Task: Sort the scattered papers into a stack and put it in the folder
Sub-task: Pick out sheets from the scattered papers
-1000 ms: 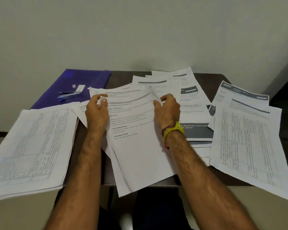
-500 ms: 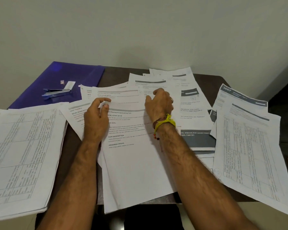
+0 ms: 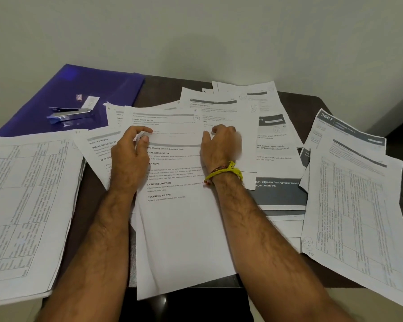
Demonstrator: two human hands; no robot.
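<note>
Papers [image 3: 184, 228] lie scattered and overlapping across a dark table [image 3: 98, 182]; a middle sheaf hangs over the near edge; the left hand [image 3: 130, 156] pinches the top left corner of that sheaf between thumb and curled fingers; the right hand [image 3: 219, 147], slightly blurred, rests on sheets to the right with fingers bent, gripping nothing clearly; a blue folder [image 3: 79, 89] lies closed at the far left corner; a stapler [image 3: 68, 113] sits on it.

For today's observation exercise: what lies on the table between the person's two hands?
In the head view, printed sheets span the gap between the left hand and right hand; no bare table shows there.
</note>
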